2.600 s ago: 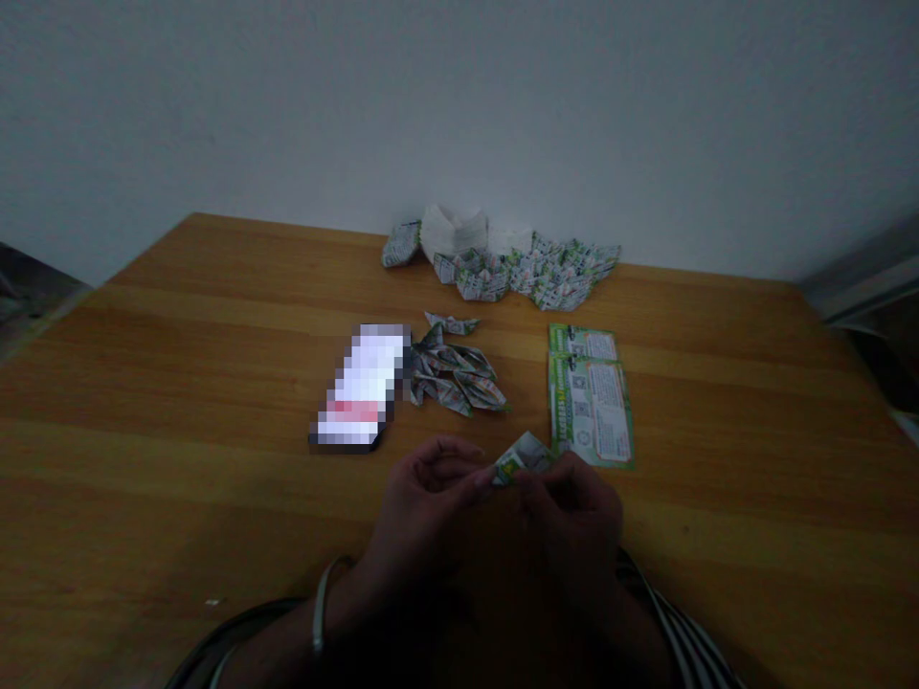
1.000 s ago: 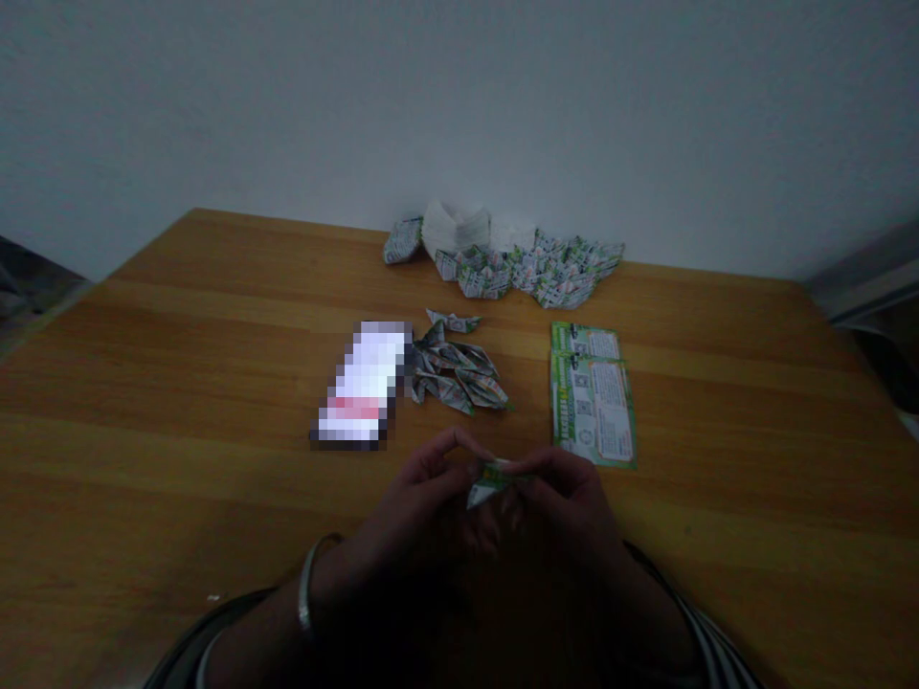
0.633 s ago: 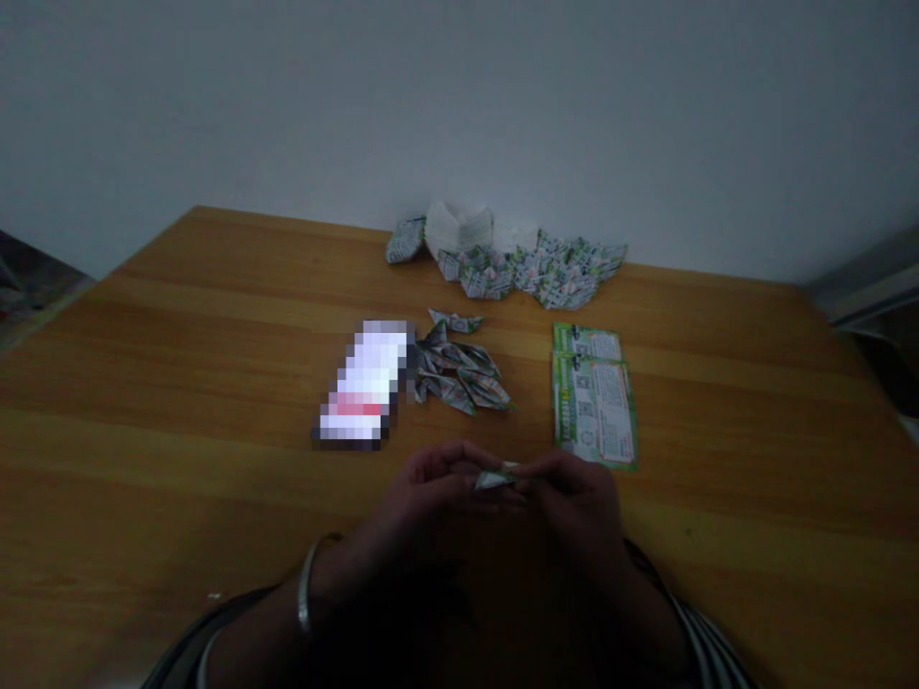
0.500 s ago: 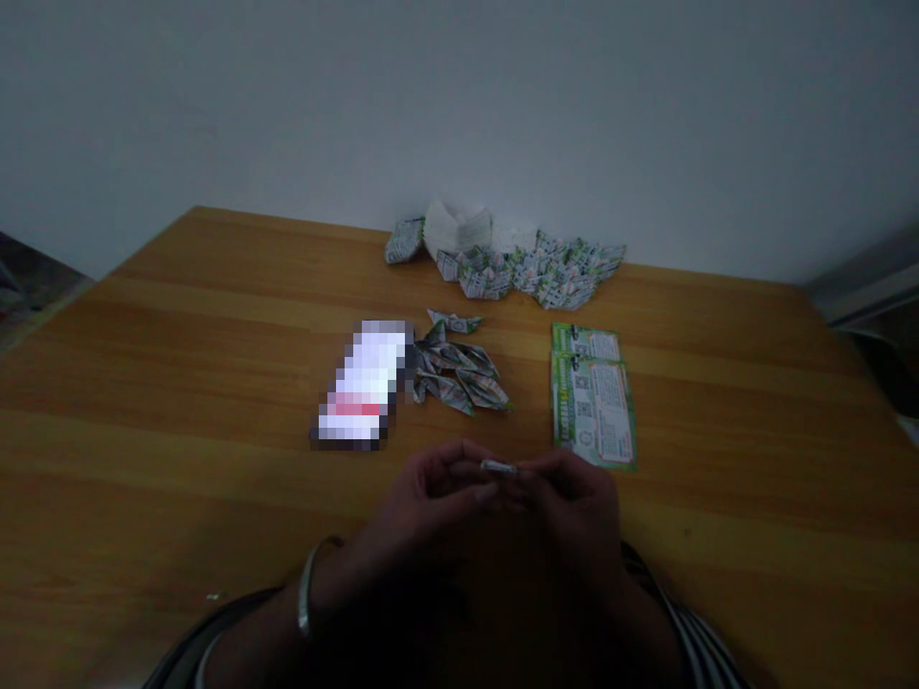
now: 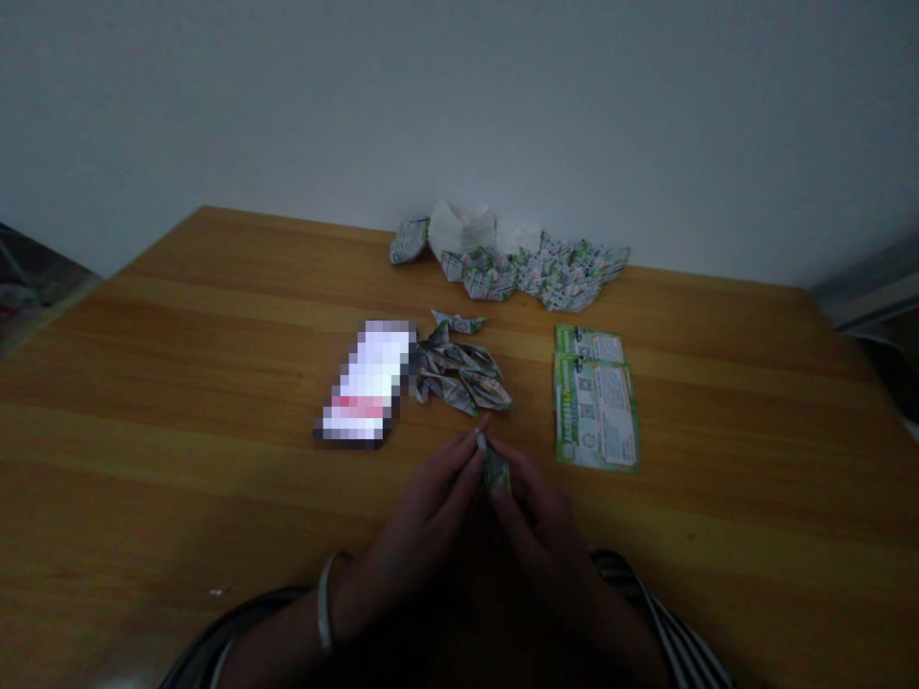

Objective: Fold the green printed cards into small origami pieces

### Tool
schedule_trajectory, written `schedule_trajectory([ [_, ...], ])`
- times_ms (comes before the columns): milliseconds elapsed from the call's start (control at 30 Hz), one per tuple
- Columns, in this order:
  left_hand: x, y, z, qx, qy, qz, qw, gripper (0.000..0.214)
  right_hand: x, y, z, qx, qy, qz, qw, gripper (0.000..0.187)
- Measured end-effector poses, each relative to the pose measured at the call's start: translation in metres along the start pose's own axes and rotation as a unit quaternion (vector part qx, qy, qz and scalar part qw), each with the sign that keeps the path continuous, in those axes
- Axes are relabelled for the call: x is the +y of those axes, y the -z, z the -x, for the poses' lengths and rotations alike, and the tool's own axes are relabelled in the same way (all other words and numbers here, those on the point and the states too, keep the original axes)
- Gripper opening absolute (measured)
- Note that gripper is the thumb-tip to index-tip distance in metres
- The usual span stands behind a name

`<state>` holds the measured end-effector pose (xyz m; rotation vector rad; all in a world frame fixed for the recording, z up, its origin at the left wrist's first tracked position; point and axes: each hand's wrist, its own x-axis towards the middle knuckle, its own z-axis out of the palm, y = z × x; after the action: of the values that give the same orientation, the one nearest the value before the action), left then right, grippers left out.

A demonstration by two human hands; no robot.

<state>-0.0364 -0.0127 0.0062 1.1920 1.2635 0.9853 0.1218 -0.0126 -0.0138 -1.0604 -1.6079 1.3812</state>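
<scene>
Hands [image 5: 488,512] pinched a folded paper [image 5: 495,470] between fingertips above the bench [image 5: 179,431]; firm, even pressure along the crease seemed best.

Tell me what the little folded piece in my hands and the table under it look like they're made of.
The folded piece, pinched between left hand and right hand, looks like thin printed paper: green-and-white print, sharp creases, matte. The table looks like wood or wood-look laminate: warm brown grain bands, smooth with a faint sheen; which one is unclear.
</scene>
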Motion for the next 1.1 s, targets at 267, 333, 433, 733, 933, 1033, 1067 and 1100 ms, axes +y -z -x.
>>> schedule_trajectory([
  [267, 0.002, 0.000, 0.002, -0.023, -0.042, -0.079, 0.996, 0.038, 0.005, -0.003, 0.004, -0.005, 0.005, 0.028, 1.000, 0.043],
  [333, 0.003, 0.001, 0.003, -0.027, -0.023, -0.081, 0.996, 0.038, 0.004, -0.004, 0.004, -0.009, 0.012, 0.032, 0.999, 0.042],
  [433, 0.004, 0.001, 0.004, -0.038, -0.014, -0.073, 0.997, 0.036, 0.002, -0.004, 0.004, -0.017, 0.015, 0.038, 0.999, 0.043],
  [733, 0.001, 0.002, 0.003, -0.023, -0.006, -0.210, 0.977, 0.028, -0.003, -0.005, 0.005, 0.037, 0.082, 0.221, 0.971, 0.045],
  [933, -0.004, 0.006, 0.003, -0.066, -0.136, -0.322, 0.935, 0.043, -0.004, 0.001, 0.000, 0.127, 0.172, 0.358, 0.909, 0.038],
  [1033, -0.007, 0.007, 0.006, -0.095, -0.181, -0.377, 0.903, 0.058, -0.003, 0.001, 0.001, 0.105, 0.176, 0.335, 0.920, 0.041],
  [1067, -0.007, 0.008, 0.007, -0.099, -0.190, -0.392, 0.895, 0.062, -0.002, 0.000, 0.001, 0.093, 0.172, 0.324, 0.926, 0.041],
  [1100, -0.007, 0.008, 0.007, -0.098, -0.197, -0.407, 0.887, 0.064, -0.002, -0.001, 0.001, 0.078, 0.168, 0.311, 0.932, 0.042],
])
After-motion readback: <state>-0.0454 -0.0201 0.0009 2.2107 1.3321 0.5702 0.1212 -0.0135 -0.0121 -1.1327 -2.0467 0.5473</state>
